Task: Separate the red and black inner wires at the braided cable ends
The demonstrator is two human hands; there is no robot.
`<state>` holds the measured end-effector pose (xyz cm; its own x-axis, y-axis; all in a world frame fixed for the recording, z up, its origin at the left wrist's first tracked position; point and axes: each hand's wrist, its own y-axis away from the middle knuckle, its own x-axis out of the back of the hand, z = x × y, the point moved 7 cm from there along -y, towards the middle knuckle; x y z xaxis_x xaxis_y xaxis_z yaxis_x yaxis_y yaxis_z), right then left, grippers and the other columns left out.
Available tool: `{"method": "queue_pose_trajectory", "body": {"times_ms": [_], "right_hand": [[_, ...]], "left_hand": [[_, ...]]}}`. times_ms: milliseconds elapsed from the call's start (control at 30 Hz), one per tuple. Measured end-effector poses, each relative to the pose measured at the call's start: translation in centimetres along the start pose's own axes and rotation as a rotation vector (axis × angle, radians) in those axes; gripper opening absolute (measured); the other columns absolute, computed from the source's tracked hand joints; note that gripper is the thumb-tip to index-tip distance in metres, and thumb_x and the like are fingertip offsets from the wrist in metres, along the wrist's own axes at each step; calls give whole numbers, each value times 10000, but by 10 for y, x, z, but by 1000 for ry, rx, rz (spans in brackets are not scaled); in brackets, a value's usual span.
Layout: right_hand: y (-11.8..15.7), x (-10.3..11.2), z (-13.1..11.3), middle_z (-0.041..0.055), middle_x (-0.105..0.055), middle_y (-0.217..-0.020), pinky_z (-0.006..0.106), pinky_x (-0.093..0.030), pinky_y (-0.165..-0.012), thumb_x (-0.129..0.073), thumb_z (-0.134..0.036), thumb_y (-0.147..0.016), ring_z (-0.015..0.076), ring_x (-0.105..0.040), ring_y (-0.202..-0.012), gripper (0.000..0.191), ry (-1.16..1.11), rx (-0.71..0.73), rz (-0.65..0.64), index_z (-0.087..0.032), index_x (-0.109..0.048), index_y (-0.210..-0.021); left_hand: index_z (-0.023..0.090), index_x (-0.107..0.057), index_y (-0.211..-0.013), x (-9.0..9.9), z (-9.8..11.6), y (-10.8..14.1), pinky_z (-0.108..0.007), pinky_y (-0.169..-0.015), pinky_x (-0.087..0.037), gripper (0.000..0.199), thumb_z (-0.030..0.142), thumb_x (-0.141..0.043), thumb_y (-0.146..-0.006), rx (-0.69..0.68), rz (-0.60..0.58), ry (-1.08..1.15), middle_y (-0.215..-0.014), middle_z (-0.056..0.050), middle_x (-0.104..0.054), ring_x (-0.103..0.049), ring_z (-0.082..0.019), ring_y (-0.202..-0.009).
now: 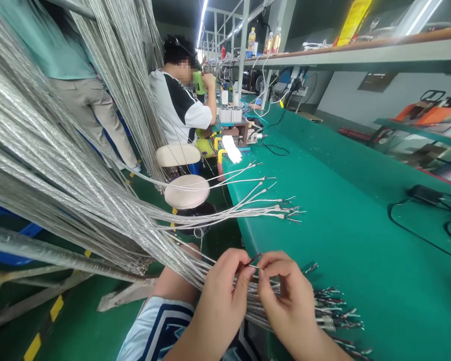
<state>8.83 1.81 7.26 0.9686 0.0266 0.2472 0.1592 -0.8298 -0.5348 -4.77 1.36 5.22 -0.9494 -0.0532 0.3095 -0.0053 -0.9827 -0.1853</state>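
Observation:
My left hand and my right hand meet above the bench's near edge, fingertips close together. Both pinch the end of one cable, where thin dark red and white wires stick out between them. Under my hands runs a thick bundle of silver braided cables. Its split wire ends fan out on the green bench to the right of my right hand. Farther up, a smaller group of cables lies over the bench edge with bare wire tips.
Long cables hang and slope down on the left beside a metal frame bar. A stool stands ahead. A co-worker sits by a small machine and a white glove. A black adapter lies at right.

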Motion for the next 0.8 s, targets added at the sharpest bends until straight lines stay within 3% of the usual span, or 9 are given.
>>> {"method": "queue_pose_trajectory", "body": {"times_ms": [100,200,433,800], "right_hand": [[1,1,10,43,-582,-976,349,-487,-778,-567,-83,-921,206,-601,-945,175,-77,-86,54,-240,-511,-974],[1,0,11,42,-578,-969,350,-479,-777,-559,-88,-932,200,-596,-925,169,-113,-89,51,-238,-515,-994],[2,-2,5,54,-563,-1012,367,-483,-808,-575,-77,-922,205,-582,-964,214,-58,-38,2,-241,-531,-1053],[-2,-1,9,20,-581,-954,311,-476,-747,-625,-121,-929,176,-587,-900,141,-130,-125,-7,-246,-576,-885]], "left_hand": [[223,-512,-925,-4,-12,1,-237,-635,-352,148,347,-484,-1000,102,-115,139,-819,14,-515,-476,-135,-721],[230,-506,-987,-4,-17,2,-232,-674,-380,155,380,-470,-1005,150,-192,321,-865,14,-489,-468,-135,-779],[224,-518,-947,1,-13,0,-237,-696,-402,164,379,-497,-998,121,-100,271,-874,24,-520,-510,-127,-801],[235,-539,-942,-3,-16,1,-241,-675,-418,103,324,-518,-988,96,-48,145,-894,26,-574,-555,-126,-805]]}}
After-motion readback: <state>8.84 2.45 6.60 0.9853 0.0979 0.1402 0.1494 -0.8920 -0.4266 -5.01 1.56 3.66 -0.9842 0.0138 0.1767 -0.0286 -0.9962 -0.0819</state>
